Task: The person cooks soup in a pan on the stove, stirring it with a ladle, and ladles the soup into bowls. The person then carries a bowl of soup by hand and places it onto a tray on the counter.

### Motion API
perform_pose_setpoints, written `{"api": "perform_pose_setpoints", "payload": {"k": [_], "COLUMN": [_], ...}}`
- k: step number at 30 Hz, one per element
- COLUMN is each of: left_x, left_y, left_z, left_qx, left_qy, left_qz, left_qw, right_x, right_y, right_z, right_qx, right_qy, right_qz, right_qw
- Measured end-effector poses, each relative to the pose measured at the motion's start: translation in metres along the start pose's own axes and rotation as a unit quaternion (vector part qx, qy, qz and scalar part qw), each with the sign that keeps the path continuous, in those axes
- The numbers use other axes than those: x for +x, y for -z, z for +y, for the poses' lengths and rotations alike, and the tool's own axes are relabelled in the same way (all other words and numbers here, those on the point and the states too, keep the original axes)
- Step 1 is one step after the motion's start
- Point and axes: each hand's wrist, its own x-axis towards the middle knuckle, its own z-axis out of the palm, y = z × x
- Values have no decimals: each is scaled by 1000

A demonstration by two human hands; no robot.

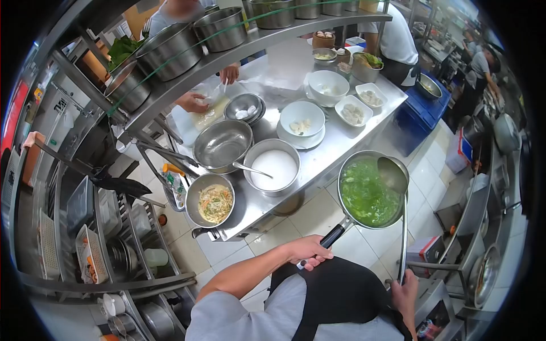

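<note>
My left hand [311, 250] is wrapped round the black handle of a saucepan [347, 221]. Bright green soup [367, 193] with pale bits fills the pan, which is off the table's front edge, above the floor. The long handle of a steel ladle [393, 174] is in my right hand [404, 291]. The ladle's bowl rests over the pan's right side, its underside toward me. Nearest the pan on the steel table is a white bowl [307, 112] with pale pieces in it, standing on a plate [310, 142].
Along the steel table [267, 213] stand a pot of white powder or liquid [276, 165] with a spoon, a noodle pan [215, 203] and an empty metal bowl [223, 146]. A co-worker's hands [196, 103] work across it. A shelf [256, 35] of metal pots hangs above.
</note>
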Motion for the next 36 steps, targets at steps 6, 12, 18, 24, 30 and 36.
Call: {"api": "perform_pose_setpoints", "payload": {"k": [6, 12, 18, 24, 30, 36], "left_x": [-14, -20, -19, -15, -3, 8], "left_y": [14, 35, 27, 22, 6, -4], "left_z": [13, 15, 27, 28, 10, -9], "left_qx": [16, -20, 26, 49, 70, 90], "left_qy": [20, 47, 70, 88, 80, 82], "left_qz": [2, -38, 3, 6, 13, 17], "left_qw": [1000, 998, 997, 995, 994, 992], "right_x": [-9, -30, -50, -54, -59, -64], "right_y": [-25, -38, -45, -45, -17, 3], "right_z": [4, -27, -28, -12, -2, 8], "right_qx": [-10, -56, -55, -91, -116, -93], "right_qy": [27, 14, -76, -88, -87, -103], "right_qz": [21, 8, 52, 71, 79, 73], "right_qw": [999, 998, 994, 989, 986, 988]}}
